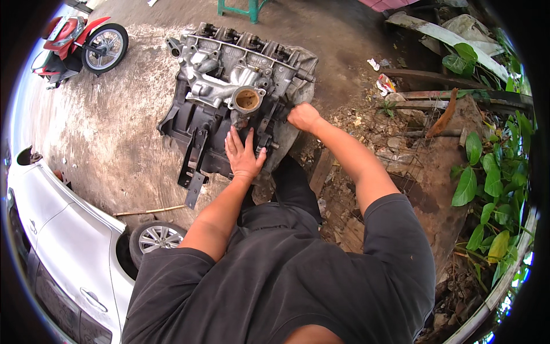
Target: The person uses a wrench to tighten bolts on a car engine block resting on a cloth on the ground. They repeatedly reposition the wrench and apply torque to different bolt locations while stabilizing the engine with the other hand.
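Observation:
An engine block (177, 114) with a silver intake manifold (209, 86) and a round brass-coloured opening (247, 98) is in front of me, on a grey base that is hard to make out. My left hand (243, 155) rests below the round opening on the dark lower part, fingers spread. My right hand (303, 117) is at the engine's right side, fingers curled closed; whatever is inside them is hidden. A black metal bracket (193, 169) juts down at the engine's lower left.
A silver car (80, 246) and a loose wheel (157, 241) are at lower left, a red motorcycle (66, 40) at upper left. A green stool (240, 8) stands behind the engine. Debris, boards (435, 43) and leafy plants (475, 178) line the right side.

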Available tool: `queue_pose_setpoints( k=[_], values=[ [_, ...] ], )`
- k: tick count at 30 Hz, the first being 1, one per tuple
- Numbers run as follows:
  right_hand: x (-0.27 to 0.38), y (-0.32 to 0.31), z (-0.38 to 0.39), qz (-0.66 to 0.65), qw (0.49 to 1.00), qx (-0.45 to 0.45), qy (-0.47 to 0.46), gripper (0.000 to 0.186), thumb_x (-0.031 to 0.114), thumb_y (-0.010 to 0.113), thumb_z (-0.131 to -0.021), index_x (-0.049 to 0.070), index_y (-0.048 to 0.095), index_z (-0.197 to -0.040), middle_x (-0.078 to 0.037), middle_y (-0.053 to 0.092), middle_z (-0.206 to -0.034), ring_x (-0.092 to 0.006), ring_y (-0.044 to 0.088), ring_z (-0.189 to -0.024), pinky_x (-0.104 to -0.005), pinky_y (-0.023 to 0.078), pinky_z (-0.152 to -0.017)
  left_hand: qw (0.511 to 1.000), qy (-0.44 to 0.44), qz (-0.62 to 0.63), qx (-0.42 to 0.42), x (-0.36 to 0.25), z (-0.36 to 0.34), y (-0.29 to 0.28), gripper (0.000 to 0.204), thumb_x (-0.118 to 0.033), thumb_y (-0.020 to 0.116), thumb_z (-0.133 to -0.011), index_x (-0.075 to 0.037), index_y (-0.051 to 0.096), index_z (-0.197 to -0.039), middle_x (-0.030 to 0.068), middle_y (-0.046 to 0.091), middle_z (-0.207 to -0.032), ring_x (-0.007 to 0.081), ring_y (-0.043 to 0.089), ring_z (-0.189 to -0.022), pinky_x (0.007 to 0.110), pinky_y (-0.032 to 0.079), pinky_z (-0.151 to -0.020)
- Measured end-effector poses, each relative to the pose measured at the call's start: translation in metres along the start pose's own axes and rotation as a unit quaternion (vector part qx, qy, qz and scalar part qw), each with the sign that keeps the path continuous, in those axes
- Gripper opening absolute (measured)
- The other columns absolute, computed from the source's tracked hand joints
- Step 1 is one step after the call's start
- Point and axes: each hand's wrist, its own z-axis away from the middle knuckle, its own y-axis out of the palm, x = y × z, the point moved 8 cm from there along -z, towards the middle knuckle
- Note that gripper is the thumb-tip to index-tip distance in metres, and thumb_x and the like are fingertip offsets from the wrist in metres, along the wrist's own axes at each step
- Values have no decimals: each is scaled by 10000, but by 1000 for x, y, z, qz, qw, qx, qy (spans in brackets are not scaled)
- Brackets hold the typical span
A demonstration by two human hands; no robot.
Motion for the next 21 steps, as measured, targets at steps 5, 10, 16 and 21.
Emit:
queue_pose_setpoints(
  k=[5, 10, 16, 21],
  values=[
    [-15, 8, -5, -38, 995, 88, -23, 309, 333, 567, -844, 96, 704, -699, -84, 696, -754, -288, 682, -741, -417, 538, -649, 1000, -4, -9, 9, 2, 1, 3, 693, -506, 560, -785, -182, 447, -1387, 274, 136, -1511, 440, 167, -1366, 530, 169, -1119],
    [-28, 18, -8, -99, 987, 114, -54, 392, 451, 524, -886, 117, 710, -803, -99, 692, -798, -323, 665, -801, -438, 528, -681, 1000, -6, -8, 8, 4, 3, 5, 688, -522, 555, -784, -186, 463, -1378, 278, 140, -1508, 440, 174, -1362, 531, 180, -1113],
    [-39, 24, -14, -85, 986, 85, -117, 481, 545, 443, -909, 128, 657, -801, -118, 650, -667, -352, 638, -680, -455, 504, -621, 1000, -5, -10, 5, 5, 3, 5, 699, -537, 559, -775, -191, 470, -1375, 280, 154, -1502, 445, 183, -1357, 540, 194, -1104],
    [-45, 54, -23, -78, 980, 112, -147, 541, 589, 394, -912, 119, 652, -842, -123, 666, -708, -353, 647, -731, -455, 506, -649, 1000, -1, -16, -16, 5, 4, 4, 677, -534, 565, -764, -203, 504, -1352, 282, 183, -1493, 454, 205, -1343, 549, 225, -1087]
  ],
)
